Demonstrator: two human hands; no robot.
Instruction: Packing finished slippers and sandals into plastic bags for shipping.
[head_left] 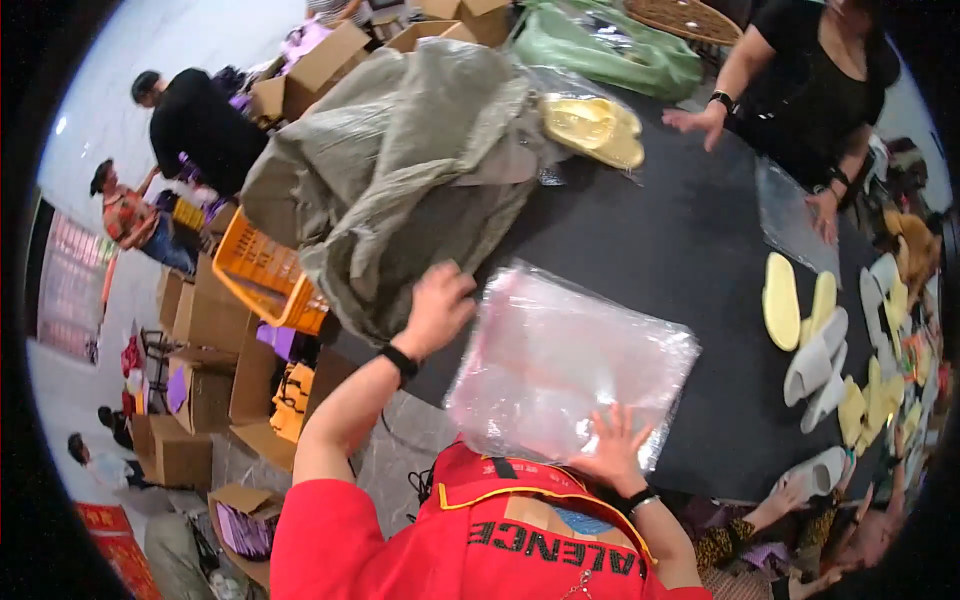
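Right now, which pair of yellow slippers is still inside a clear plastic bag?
The yellow pair at the far end of the black table, beside the grey sack. The other slippers lie loose on the right.
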